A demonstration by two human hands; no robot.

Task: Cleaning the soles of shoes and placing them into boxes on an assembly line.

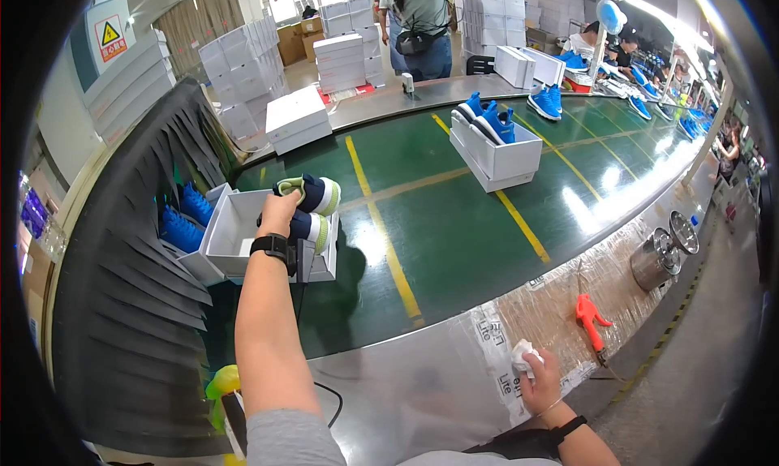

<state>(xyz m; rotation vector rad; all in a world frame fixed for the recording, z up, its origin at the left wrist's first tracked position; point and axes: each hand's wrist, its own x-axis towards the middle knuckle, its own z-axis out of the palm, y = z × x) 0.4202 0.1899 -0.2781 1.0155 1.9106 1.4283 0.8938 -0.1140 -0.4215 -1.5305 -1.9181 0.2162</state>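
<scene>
My left hand (280, 210) reaches out over the conveyor, fingers closed at the opening of a navy shoe (312, 193) with a pale green lining and white sole. A second navy shoe (310, 229) lies just below it. Both are at the right side of an open white shoebox (231, 235), toe ends partly hidden by my hand and wrist. A small grey device (305, 260) shows beside my wrist; its kind is unclear. Above the metal ledge, my right hand (544, 385) is closed around a crumpled white wad (526, 357), paper or cloth.
The green conveyor (422, 247) carries a white box of blue shoes (507, 170). More blue shoes (182, 227) sit by a black strip curtain (130, 304). An orange air gun (591, 320) and metal canisters (656, 259) stand right. Co-workers (426, 28) and stacked boxes are behind.
</scene>
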